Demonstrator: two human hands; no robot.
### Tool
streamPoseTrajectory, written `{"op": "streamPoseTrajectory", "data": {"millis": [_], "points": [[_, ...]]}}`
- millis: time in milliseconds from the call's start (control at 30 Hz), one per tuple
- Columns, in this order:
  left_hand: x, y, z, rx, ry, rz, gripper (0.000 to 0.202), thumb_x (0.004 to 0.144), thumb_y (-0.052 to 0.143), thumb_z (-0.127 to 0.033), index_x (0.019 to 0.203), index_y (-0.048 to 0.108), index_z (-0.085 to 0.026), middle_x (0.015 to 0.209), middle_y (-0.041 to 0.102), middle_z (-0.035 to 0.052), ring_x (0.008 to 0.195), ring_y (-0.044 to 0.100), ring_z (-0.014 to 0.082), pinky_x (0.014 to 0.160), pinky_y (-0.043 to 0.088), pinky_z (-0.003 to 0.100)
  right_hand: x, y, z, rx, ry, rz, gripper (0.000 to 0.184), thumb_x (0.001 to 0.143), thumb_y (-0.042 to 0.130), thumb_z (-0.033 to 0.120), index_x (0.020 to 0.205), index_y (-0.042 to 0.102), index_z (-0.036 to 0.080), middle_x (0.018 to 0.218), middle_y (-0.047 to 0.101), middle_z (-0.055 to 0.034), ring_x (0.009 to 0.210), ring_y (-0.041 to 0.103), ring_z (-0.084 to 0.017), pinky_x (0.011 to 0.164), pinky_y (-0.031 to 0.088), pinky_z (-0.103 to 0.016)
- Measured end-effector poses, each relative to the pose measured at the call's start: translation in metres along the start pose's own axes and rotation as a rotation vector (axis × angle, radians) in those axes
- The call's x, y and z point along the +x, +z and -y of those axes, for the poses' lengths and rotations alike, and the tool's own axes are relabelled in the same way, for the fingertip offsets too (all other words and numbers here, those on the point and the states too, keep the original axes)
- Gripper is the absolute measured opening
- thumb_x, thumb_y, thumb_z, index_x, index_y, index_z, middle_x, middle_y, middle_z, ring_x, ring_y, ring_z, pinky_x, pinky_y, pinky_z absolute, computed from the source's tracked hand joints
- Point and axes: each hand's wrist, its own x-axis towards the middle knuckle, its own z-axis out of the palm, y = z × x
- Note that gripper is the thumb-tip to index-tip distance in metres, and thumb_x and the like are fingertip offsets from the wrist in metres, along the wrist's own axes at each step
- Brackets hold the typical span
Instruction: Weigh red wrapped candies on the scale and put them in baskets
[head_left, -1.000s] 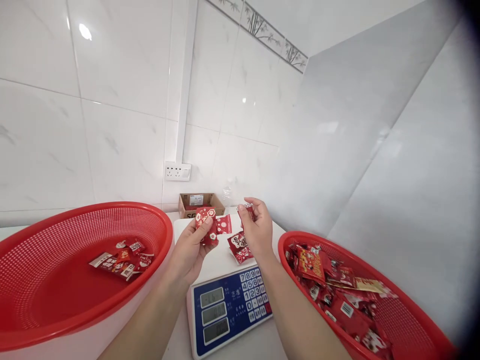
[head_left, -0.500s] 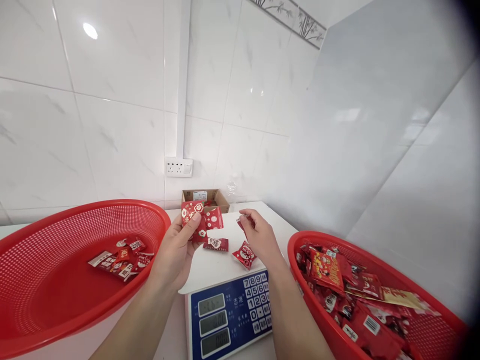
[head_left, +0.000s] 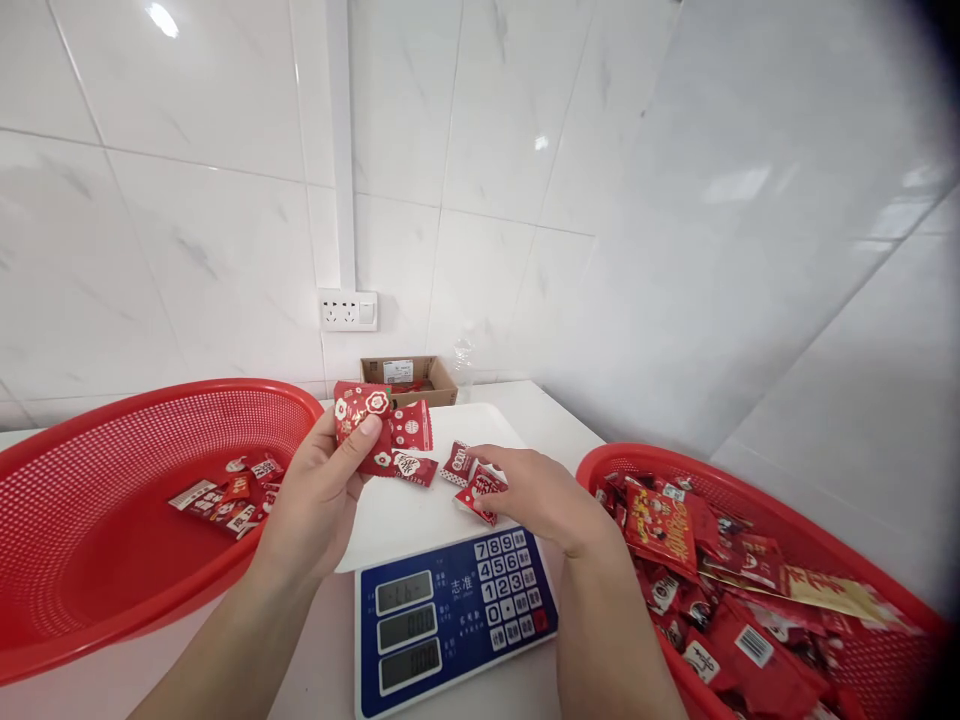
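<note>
My left hand (head_left: 319, 495) is closed on a small bunch of red candy packets (head_left: 379, 425), held up above the white pan of the scale (head_left: 405, 515). My right hand (head_left: 540, 495) lies low over the pan, its fingers curled onto a red candy packet (head_left: 480, 495). Two more red packets (head_left: 454, 463) lie on the pan between my hands. The scale's blue front with keypad and three displays (head_left: 454, 615) faces me.
A large red mesh basket (head_left: 90, 590) on the left holds several red packets (head_left: 225, 495). A second red basket (head_left: 757, 490) on the right is full of red packets. A small cardboard box (head_left: 409, 375) and a wall socket (head_left: 346, 310) are behind the scale.
My right hand dropped from chest height down onto the scale pan and set packets there. My left hand stayed raised with its packets. The camera tilted down and left.
</note>
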Motion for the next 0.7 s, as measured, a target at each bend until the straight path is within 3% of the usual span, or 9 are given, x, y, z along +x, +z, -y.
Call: {"op": "streamPoseTrajectory", "data": {"millis": [167,333,500,567,700], "points": [[-0.003,0.002,0.004,0.048,0.022,0.045,0.017,0.081,0.074,-0.031,0.094,0.071,-0.022,0.090,0.076,0.0006,0.083,0.070,0.0138,0.071,0.057,0.018,0.015,0.011,-0.007,-0.006,-0.019,0.018,0.049,0.078,0.059,0.014,0.125,0.064,0.027,0.121,0.070,-0.0047,0.108,0.064,-0.029,0.086,0.049,-0.038],[-0.004,0.002,0.006,0.061,0.044,0.041,0.017,0.083,0.073,-0.030,0.098,0.071,-0.023,0.093,0.075,0.0003,0.088,0.069,0.0146,0.072,0.057,0.019,0.020,0.019,-0.003,0.027,-0.062,-0.031,0.051,0.086,0.054,0.016,0.137,0.054,0.022,0.139,0.057,-0.0094,0.124,0.055,-0.028,0.099,0.043,-0.042],[-0.005,0.000,0.006,0.071,0.069,0.068,0.015,0.084,0.072,-0.030,0.097,0.071,-0.023,0.095,0.075,0.0003,0.090,0.069,0.0148,0.074,0.057,0.020,0.017,0.028,0.017,0.083,-0.294,0.013,0.042,0.088,0.060,0.018,0.129,0.062,0.020,0.132,0.062,-0.0091,0.127,0.050,-0.025,0.107,0.038,-0.039],[-0.006,0.000,0.005,0.071,0.072,0.069,0.014,0.084,0.071,-0.030,0.097,0.071,-0.023,0.095,0.075,0.0004,0.090,0.069,0.0146,0.075,0.056,0.020,0.017,0.033,0.024,0.098,-0.354,0.044,0.043,0.087,0.062,0.016,0.129,0.062,0.022,0.134,0.061,-0.0086,0.129,0.048,-0.027,0.109,0.036,-0.044],[-0.007,0.000,0.005,0.068,0.059,0.065,0.014,0.084,0.072,-0.030,0.096,0.070,-0.023,0.095,0.075,0.0002,0.088,0.069,0.0147,0.074,0.056,0.020,0.018,0.039,0.027,0.060,-0.334,0.057,0.038,0.087,0.062,0.015,0.123,0.066,0.026,0.126,0.067,-0.0062,0.127,0.049,-0.030,0.112,0.028,-0.053]]}}
